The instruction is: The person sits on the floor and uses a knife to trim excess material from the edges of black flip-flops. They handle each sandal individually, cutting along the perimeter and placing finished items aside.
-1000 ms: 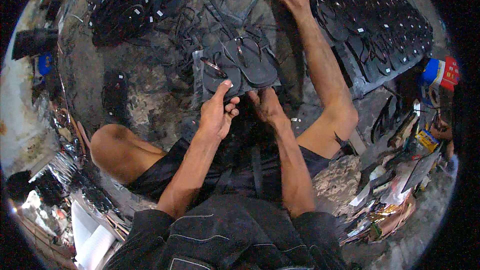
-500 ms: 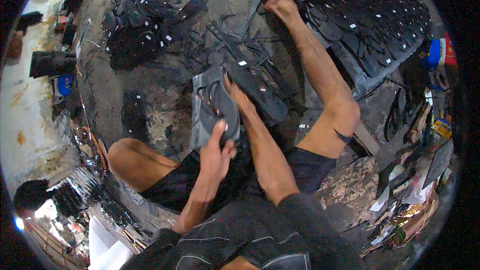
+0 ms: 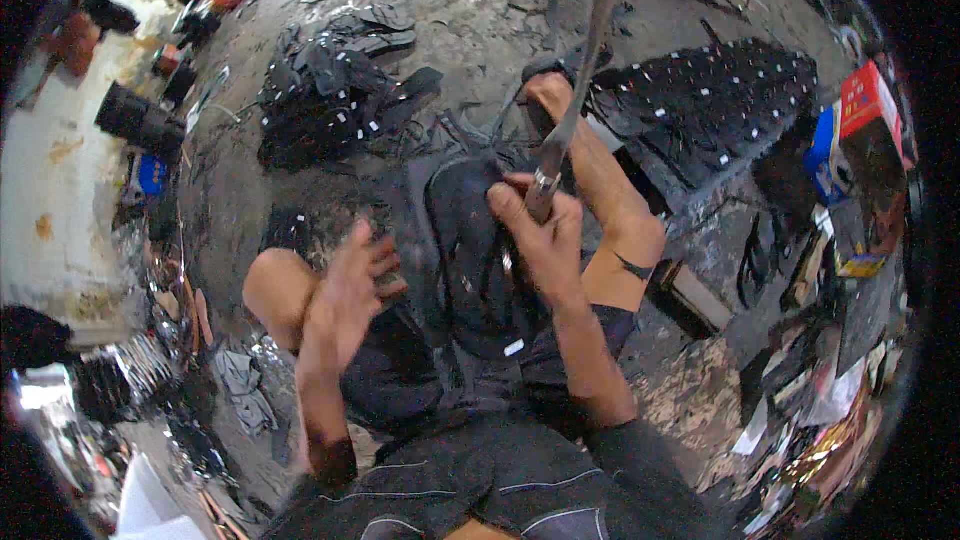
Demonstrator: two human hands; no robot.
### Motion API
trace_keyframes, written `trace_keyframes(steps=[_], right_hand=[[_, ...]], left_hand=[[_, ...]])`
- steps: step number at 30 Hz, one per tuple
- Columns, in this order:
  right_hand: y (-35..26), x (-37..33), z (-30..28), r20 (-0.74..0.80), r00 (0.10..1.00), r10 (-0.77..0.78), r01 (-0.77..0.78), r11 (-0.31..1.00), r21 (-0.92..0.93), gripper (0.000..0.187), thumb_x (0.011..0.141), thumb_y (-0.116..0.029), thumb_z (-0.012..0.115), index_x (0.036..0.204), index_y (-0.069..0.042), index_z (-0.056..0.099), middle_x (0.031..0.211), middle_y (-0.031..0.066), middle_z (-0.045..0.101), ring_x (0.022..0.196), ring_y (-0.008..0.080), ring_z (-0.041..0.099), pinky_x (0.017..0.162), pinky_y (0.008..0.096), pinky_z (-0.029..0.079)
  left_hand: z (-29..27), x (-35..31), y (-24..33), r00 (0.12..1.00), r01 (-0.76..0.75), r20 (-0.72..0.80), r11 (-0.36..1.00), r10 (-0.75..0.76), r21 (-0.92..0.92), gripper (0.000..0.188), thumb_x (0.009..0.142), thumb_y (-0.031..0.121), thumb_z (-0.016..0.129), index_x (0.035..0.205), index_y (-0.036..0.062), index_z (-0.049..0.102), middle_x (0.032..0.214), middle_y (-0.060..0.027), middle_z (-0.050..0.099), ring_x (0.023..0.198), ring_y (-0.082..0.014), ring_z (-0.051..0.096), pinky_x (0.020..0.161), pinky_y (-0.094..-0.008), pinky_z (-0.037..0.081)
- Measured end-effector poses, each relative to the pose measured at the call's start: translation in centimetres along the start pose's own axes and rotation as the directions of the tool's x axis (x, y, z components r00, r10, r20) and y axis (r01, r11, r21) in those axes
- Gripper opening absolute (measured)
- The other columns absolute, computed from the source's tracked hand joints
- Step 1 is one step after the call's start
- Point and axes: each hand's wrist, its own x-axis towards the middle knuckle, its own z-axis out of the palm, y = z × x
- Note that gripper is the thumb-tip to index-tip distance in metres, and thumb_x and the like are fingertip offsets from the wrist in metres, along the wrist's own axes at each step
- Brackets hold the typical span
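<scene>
My right hand [image 3: 548,240] is closed round the handle of a long knife [image 3: 572,125], whose metal blade points up and away from me. My left hand [image 3: 350,290] hovers over my left thigh, fingers stretched and spread, holding nothing; motion smears it a little. Between the two hands, a black flip-flop [image 3: 465,200] lies on a dark rubber sheet [image 3: 420,225] between my legs. A small white label [image 3: 513,348] shows near its end closest to me. The sheet's exact outline is hard to make out against my dark shorts.
Black flip-flops [image 3: 335,100] are heaped at the far left. Rows of labelled flip-flops [image 3: 710,105] spread at the far right, beside my outstretched leg. Farther right stands a red and blue box [image 3: 870,115]. Scraps litter the floor, and a wooden block [image 3: 695,298] lies by my right knee.
Both hands have let go of the flip-flop and sheet, which now rest between my legs. The knife has appeared in my right hand. My left hand has moved left and opened.
</scene>
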Motion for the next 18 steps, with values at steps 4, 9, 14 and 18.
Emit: trace_keyframes(steps=[4,9,14,18], right_hand=[[-1.2,-4.4,2.7,0.005,0.991,-0.133,0.125,0.918,-0.378,0.029,0.082,-0.02,0.087,0.099,0.0,0.074,0.076,0.0052,0.073,0.067,0.0079,0.061,0.066,0.0282,0.052],[-3.6,-7.1,-0.2,0.108,0.991,0.08,-0.058,0.981,-0.187,0.04,0.093,-0.017,0.071,0.13,-0.004,0.062,0.086,0.0069,0.073,0.073,0.013,0.064,0.069,0.0286,0.052],[-1.7,-14.5,-6.0,0.415,0.9,0.136,0.133,0.82,-0.557,0.027,0.107,-0.023,0.046,0.11,-0.003,0.064,0.067,0.0055,0.053,0.057,0.0139,0.052,0.054,0.0295,0.04],[-2.2,-19.4,-8.3,0.399,0.83,0.39,-0.011,0.727,-0.687,0.019,0.099,-0.025,0.062,0.109,-0.009,0.065,0.081,0.0173,0.067,0.069,0.0383,0.068,0.059,0.0441,0.052]], left_hand=[[7.7,-0.4,0.4,0.75,-0.498,-0.04,0.605,0.66,0.621,0.05,0.094,0.022,0.076,0.135,0.0029,0.055,0.129,-0.008,0.064,0.117,-0.0186,0.061,0.098,-0.037,0.051],[2.9,-4.6,5.2,0.96,-0.278,0.035,0.933,0.278,0.227,0.045,0.094,0.026,0.076,0.127,0.0013,0.06,0.11,-0.0063,0.071,0.098,-0.0144,0.068,0.088,-0.0306,0.055],[-0.8,-5.1,3.7,0.985,-0.151,0.107,0.971,0.133,0.184,0.046,0.093,0.031,0.077,0.124,0.0005,0.062,0.109,-0.0073,0.071,0.094,-0.0143,0.069,0.086,-0.0294,0.055],[-1.7,-5.2,2.5,0.999,-0.052,0.014,0.963,0.05,0.264,0.05,0.092,0.043,0.075,0.117,0.0012,0.065,0.105,-0.0011,0.071,0.092,-0.0133,0.065,0.085,-0.03,0.053]])
